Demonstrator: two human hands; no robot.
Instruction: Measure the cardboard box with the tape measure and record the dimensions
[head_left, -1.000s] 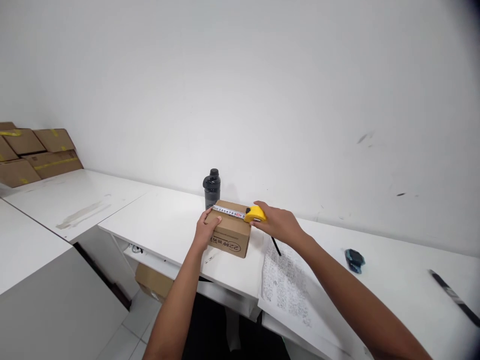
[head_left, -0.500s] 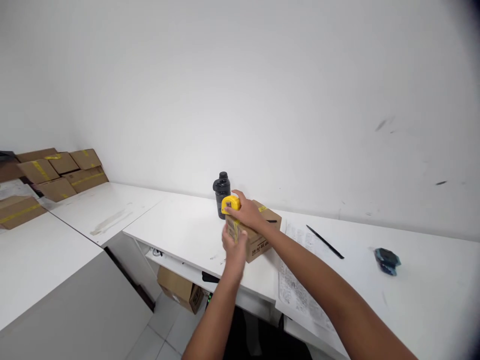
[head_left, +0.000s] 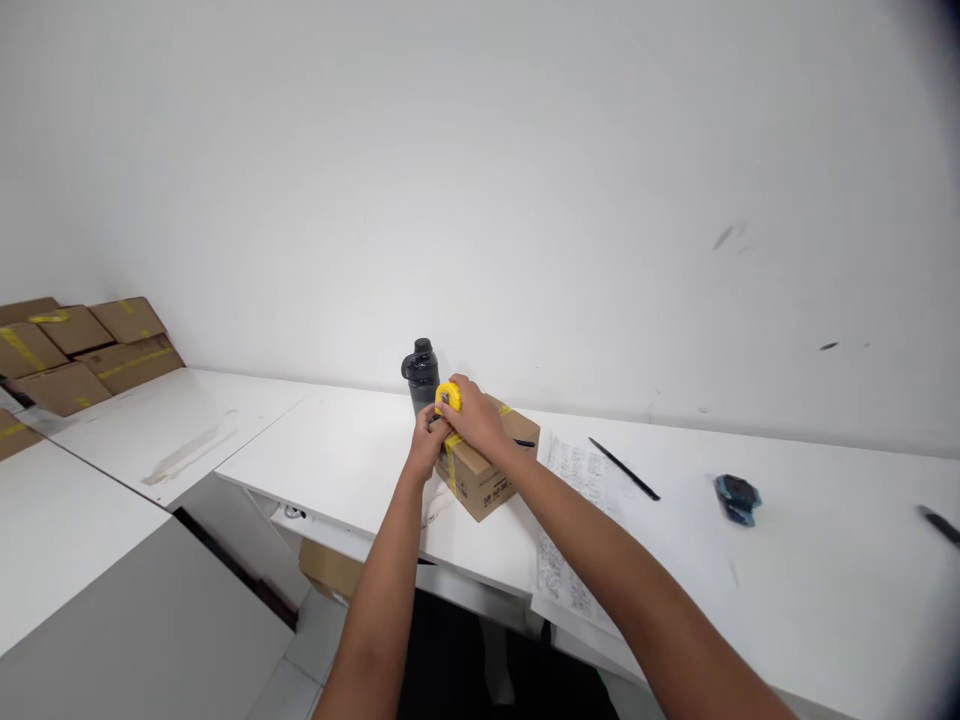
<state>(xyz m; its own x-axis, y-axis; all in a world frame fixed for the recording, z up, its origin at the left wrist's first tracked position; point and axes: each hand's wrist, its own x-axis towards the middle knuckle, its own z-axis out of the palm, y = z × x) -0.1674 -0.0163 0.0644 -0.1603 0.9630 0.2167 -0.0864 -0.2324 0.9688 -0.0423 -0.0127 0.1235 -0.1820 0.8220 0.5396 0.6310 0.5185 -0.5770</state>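
Observation:
A yellow tape measure [head_left: 448, 397] is held in my right hand [head_left: 476, 418], above the left end of a cardboard box [head_left: 480, 487]. Fingers of my left hand [head_left: 426, 443] are closed together at the lower side of the tape measure, by the box's upper left edge; what they pinch is too small to make out. The box has yellow tape and dark printing, and a thin black object [head_left: 524, 443] lies on its top. Directly behind my left hand stands a dark bottle [head_left: 421, 372].
Right of the box are printed sheets [head_left: 570, 580], a black pen [head_left: 624, 468] and a dark blue object [head_left: 738, 498]. A dark item [head_left: 941, 524] shows at the far right. Taped cartons [head_left: 131, 350] are stacked far left; another carton [head_left: 330, 570] sits below the table.
My left hand has risen from the box's end to the tape measure, its fingers now together. The view has shifted, so things on the table appear further left.

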